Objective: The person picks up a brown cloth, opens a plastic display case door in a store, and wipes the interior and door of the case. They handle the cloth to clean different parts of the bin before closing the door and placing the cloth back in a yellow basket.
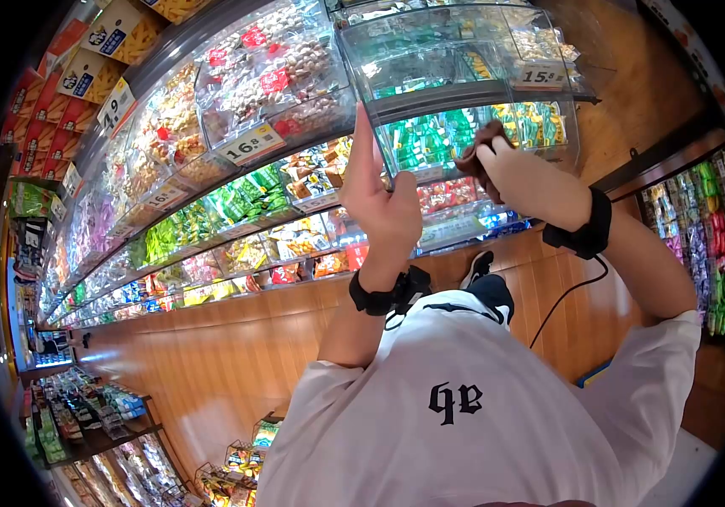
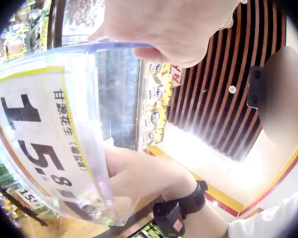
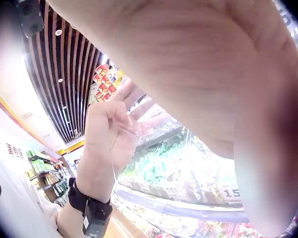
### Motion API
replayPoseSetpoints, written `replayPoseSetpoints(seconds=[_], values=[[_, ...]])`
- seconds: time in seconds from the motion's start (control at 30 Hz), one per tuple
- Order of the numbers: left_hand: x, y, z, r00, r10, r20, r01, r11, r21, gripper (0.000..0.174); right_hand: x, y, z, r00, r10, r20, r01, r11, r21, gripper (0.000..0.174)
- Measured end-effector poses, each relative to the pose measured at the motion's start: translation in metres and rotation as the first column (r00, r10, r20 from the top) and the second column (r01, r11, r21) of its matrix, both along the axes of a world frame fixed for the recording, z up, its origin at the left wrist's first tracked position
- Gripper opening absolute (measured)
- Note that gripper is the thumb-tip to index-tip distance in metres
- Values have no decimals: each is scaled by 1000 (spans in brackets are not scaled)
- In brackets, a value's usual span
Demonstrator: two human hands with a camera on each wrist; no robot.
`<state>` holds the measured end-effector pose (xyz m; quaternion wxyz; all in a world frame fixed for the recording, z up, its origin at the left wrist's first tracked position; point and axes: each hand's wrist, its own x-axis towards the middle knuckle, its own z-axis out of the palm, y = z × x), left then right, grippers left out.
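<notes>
Head view: left hand [image 1: 383, 207] pinches the near edge of the clear lid [image 1: 430, 51] and holds it swung up over the top shelf row. Right hand [image 1: 518, 173] is fisted round a brown cloth [image 1: 479, 144], pressed at the front edge of the green-candy bin [image 1: 430, 139] just under that lid. Reads as a wipe in mid-step: lid up is done. I can't tell how much surface is wiped, and lowering the lid looks left to do. Count: 1 raised lid, 1 cloth, 2 hands, 2 wrist bands [image 1: 586, 230], 1 tag [image 1: 539, 77] on the lid reading 15.8. Left wrist view: fingers are curled over the lid's top edge and the tag fills the lid's face. The right forearm shows through the plastic behind it. 2 tags reading 15.8 here: the big one plus a small tag [image 2: 27, 196] at the lower left shelf edge. Cloth not in view. Right wrist view: mostly right palm, too close and blurred to show the cloth. Left hand beyond it has fingers bunched on the thin lid edge, 1 band on that wrist.
</notes>
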<state>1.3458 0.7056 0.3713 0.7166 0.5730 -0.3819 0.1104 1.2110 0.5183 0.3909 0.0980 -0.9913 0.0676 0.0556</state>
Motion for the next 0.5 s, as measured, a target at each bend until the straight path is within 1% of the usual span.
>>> replayPoseSetpoints(seconds=[0.03,0.07,0.17,0.2,0.23,0.3,0.37,0.4,0.5], values=[[2,0,-2,999,19,48,-19,1000,0,81,-1,-2,-6,999,35,-34,-34,999,33,39],[2,0,-4,995,40,94,-40,999,1,80,-3,-1,-13,992,87,92,-90,995,33,34],[3,0,-6,986,78,149,-73,997,-36,77,6,6,-13,979,197,58,-201,976,81,25],[1,0,-5,990,69,121,-64,997,-45,77,16,11,-18,968,250,24,-251,955,160,18],[-1,1,-5,997,32,77,-29,999,-34,79,24,24,-10,962,269,-46,-235,903,360,19],[-4,3,-4,999,-40,-9,40,999,-24,82,41,43,-18,949,295,-107,-235,893,383,21],[-7,5,3,997,-53,-58,53,999,-11,82,47,51,-15,954,296,-34,-246,846,474,20],[-7,4,3,997,-55,-57,54,998,-14,82,48,54,-12,956,295,1,-253,818,517,20],[-2,1,-5,999,-48,-7,47,998,-40,81,43,44,-6,922,383,51,-360,803,475,25]])
